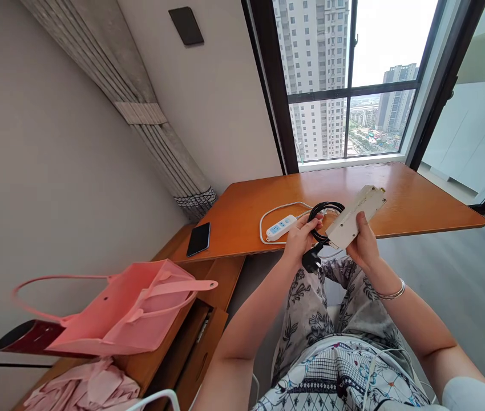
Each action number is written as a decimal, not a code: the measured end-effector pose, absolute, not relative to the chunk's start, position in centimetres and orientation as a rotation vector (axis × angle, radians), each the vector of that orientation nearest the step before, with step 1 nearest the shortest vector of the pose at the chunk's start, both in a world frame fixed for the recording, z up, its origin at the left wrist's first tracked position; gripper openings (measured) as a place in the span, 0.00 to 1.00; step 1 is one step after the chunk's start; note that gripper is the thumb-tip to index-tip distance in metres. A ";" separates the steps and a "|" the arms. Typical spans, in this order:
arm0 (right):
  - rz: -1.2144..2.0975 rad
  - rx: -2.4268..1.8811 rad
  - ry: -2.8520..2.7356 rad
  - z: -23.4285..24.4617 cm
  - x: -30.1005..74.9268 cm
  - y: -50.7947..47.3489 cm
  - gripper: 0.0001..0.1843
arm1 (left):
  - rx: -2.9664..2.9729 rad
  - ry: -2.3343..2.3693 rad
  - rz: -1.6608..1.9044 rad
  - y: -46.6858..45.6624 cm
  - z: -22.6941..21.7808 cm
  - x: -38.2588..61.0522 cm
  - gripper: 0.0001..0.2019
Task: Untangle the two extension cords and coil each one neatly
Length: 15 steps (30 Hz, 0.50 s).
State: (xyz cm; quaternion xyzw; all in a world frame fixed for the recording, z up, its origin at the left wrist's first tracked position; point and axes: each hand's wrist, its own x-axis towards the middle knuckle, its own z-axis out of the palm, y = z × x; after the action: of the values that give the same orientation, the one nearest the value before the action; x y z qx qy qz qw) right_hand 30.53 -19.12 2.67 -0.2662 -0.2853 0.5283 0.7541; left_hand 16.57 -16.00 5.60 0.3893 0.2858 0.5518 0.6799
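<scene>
Beige power strip (356, 216) gripped in right hand (364, 246), raised above near edge of worktop (417, 200), far end tilted up and right. Black cable coil (325, 220) pinched in fingers (313, 224) of left hand (299, 238), black plug (311, 261) dangling below. Likely snag: loose plug swinging into worktop edge, or coil loops slipping and unwinding. White power strip (281, 226) lying just left; phone (198, 238) further left.
</scene>
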 end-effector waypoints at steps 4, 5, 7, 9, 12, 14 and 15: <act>1.069 -0.650 -0.618 3.1 30.5 -20.0 0.32 | 0.989 0.545 1.160 -15.9 6.1 15.7 0.08; 1.078 -0.669 -0.633 3.3 30.5 -20.2 0.32 | 1.026 0.523 1.094 -15.8 6.3 15.4 0.08; 1.118 -0.702 -0.664 3.5 30.5 -20.4 0.33 | 1.073 0.513 0.970 -15.5 6.8 14.8 0.09; 1.164 -0.727 -0.684 3.6 30.5 -20.5 0.34 | 1.099 0.560 0.861 -15.1 7.3 14.4 0.15; 1.214 -0.775 -0.714 3.4 30.6 -20.4 0.36 | 1.128 0.642 0.674 -14.7 7.8 14.3 0.24; 1.213 -0.810 -0.738 3.1 30.7 -20.2 0.37 | 1.103 0.649 0.596 -14.5 7.8 14.4 0.24; 1.207 -0.824 -0.745 3.0 30.8 -20.1 0.38 | 1.072 0.640 0.583 -14.5 7.7 14.5 0.23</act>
State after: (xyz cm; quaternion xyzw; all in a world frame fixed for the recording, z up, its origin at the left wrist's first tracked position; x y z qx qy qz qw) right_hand 30.80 -20.14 3.04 -0.3674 -0.3321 0.5382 0.6820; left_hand 14.51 -14.49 7.69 0.4944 0.2955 0.2691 0.7719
